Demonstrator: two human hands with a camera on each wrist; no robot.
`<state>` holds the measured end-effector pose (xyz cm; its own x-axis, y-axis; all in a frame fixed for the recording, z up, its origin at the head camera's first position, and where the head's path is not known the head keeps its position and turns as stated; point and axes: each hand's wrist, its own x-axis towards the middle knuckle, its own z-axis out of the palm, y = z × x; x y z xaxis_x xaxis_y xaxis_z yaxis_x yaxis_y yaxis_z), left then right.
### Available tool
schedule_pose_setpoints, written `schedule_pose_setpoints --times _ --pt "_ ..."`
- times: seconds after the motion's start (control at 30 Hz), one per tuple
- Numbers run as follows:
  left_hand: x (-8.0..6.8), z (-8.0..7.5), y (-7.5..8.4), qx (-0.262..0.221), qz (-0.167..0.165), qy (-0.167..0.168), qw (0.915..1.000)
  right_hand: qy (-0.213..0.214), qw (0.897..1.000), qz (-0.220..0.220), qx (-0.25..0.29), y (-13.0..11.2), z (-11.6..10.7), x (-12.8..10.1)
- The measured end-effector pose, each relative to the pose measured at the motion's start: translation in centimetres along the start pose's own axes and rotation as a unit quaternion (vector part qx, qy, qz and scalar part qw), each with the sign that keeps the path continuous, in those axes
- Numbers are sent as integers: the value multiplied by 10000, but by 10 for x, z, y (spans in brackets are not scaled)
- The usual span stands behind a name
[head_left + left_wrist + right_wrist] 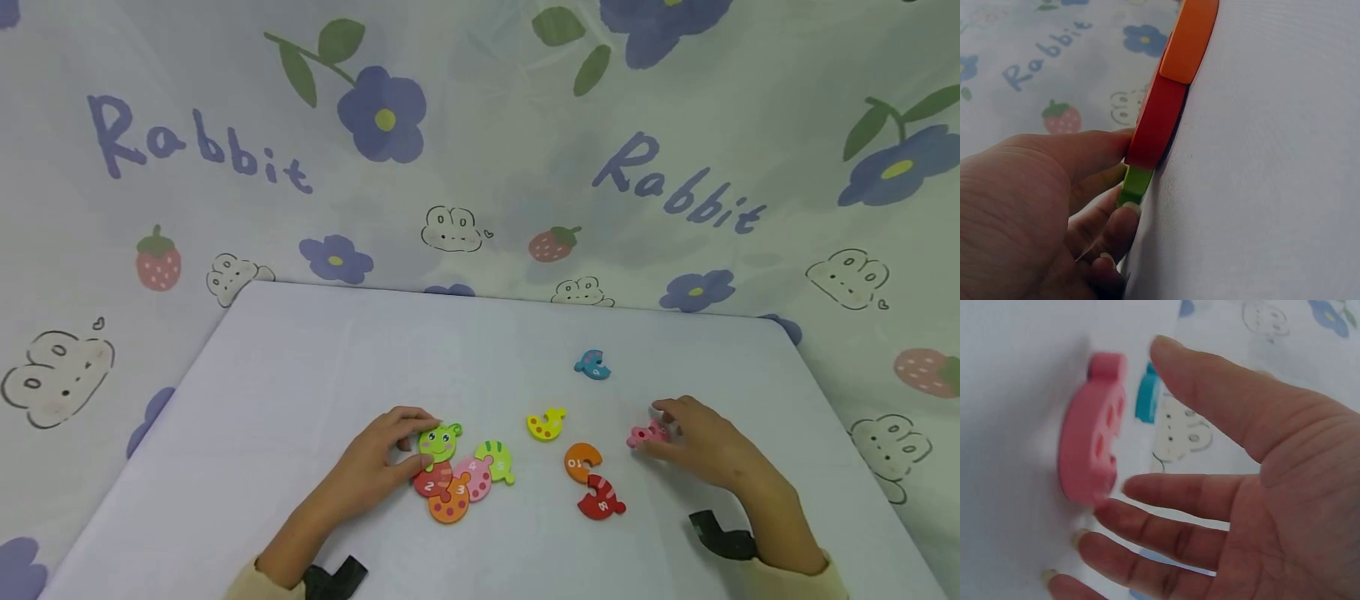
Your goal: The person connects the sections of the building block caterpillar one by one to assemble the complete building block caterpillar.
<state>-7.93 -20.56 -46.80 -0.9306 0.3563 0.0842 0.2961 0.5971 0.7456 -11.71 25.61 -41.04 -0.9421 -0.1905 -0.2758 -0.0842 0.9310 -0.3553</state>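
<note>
From the head view, my left hand (390, 454) pinches the green wooden caterpillar-head piece (439, 441) on the white worktop (300, 375). My right hand (693, 442) has its fingers spread around the pink wooden puzzle piece (647, 435), half hiding it. At my left wrist, only piece edges show. At my right wrist, the view is blurred; the fingertips (1100, 509) touch the pink piece.

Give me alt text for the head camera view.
Two hands work a numbered caterpillar puzzle on a white table: the left hand holds the green head piece, the right hand touches a loose pink piece.
</note>
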Motion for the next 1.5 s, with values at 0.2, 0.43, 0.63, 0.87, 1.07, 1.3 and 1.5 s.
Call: schedule_pose_setpoints --times 0.2,0.43,0.63,0.87,1.07,1.3,1.5 --pt "-2 -2 2 11 -77 12 10000 196 9997 60 -105 -20 8 14" --pt "-2 -2 -1 -15 -30 14 10000 -52 9994 116 -337 -46 6 24" --pt "-2 0 -1 10 -29 0 10000 -53 9991 29 -420 -58 10 28" --pt "-3 1 -1 7 -41 2 10000 -14 9980 135 -619 -63 13 49" --pt "-3 2 -2 13 -1 -26 10000 -126 9968 129 -780 -65 10 69" --pt "-3 3 -3 44 -4 -43 10000 -167 9953 49 -952 -73 7 74" --pt "-3 2 -3 26 -10 -23 10000 -23 9940 -387 -1026 -82 10 69"
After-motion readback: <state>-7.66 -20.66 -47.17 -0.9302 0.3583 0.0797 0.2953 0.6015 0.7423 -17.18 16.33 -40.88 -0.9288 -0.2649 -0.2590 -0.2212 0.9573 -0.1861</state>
